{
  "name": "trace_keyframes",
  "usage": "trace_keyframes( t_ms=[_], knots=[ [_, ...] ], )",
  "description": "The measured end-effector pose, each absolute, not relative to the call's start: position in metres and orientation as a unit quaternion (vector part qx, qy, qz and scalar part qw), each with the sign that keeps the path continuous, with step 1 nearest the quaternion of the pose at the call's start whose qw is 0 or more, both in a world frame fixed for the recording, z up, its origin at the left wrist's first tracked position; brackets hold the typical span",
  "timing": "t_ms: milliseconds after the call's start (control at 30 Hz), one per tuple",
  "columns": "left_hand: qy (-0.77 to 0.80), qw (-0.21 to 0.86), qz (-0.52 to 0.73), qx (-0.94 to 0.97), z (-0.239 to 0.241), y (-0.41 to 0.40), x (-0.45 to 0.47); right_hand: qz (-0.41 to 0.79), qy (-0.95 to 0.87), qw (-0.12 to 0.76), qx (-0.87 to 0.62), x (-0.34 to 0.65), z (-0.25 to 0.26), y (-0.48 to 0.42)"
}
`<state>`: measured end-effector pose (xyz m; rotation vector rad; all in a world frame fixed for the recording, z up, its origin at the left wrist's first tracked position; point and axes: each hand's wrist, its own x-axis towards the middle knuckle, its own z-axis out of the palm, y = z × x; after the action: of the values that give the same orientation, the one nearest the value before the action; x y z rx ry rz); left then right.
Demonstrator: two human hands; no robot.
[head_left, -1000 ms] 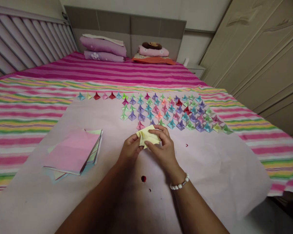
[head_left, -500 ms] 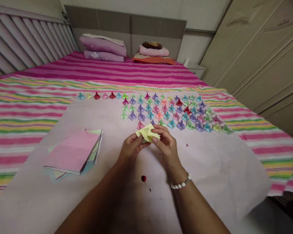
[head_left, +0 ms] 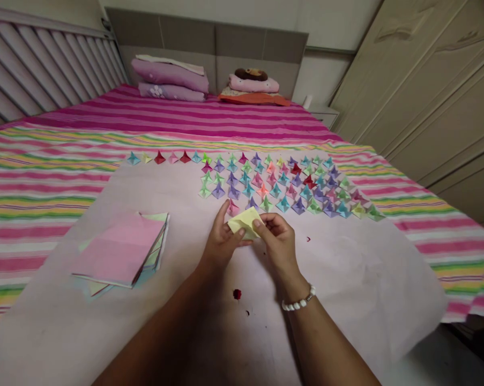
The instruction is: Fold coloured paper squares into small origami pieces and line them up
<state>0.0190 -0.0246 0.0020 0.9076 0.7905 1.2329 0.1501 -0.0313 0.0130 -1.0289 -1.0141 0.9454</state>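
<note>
Both my hands hold one small pale yellow folded paper (head_left: 245, 221) just above a whitish sheet (head_left: 346, 268) spread on the bed. My left hand (head_left: 221, 241) grips its left side, thumb on top. My right hand (head_left: 277, 241), with a white bead bracelet at the wrist, pinches its right edge. Several small folded paper shapes (head_left: 274, 182) in many colours lie in rows right beyond my fingers. A stack of coloured square papers (head_left: 121, 252), pink on top, lies to the left of my left forearm.
The striped pink bedspread (head_left: 44, 177) covers the bed, with pillows (head_left: 169, 80) and a folded blanket at the headboard. A wardrobe (head_left: 426, 91) stands on the right and a slatted panel (head_left: 36, 64) on the left. A small dark red scrap (head_left: 237, 294) lies between my forearms.
The yellow paper has been pressed from an open, puffed shape into a smaller, flatter fold. My left hand has slid up and over its left side; my right hand has shifted slightly.
</note>
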Motion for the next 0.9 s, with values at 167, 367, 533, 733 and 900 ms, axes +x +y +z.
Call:
trace_keyframes(
  t_ms=[167, 367, 533, 733, 900],
  knots=[
    [0.348, 0.624, 0.541, 0.443, 0.0018, -0.0284, 0.0209, 0.428, -0.451, 0.648, -0.440, 0.1502, 0.0134, -0.0312],
    [0.335, 0.614, 0.551, 0.455, 0.0012, -0.0272, 0.0203, 0.445, -0.424, 0.659, -0.433, 0.1502, 0.0113, -0.0310],
    [0.339, 0.635, 0.537, 0.440, 0.0070, -0.0284, 0.0186, 0.460, -0.392, 0.659, -0.447, 0.1503, 0.0096, -0.0300],
    [0.326, 0.656, 0.518, 0.441, 0.0023, -0.0285, 0.0153, 0.468, -0.383, 0.659, -0.447, 0.1514, 0.0090, -0.0281],
    [0.381, 0.628, 0.517, 0.440, 0.0013, -0.0261, 0.0157, 0.470, -0.377, 0.657, -0.453, 0.1508, 0.0097, -0.0280]
  ],
)
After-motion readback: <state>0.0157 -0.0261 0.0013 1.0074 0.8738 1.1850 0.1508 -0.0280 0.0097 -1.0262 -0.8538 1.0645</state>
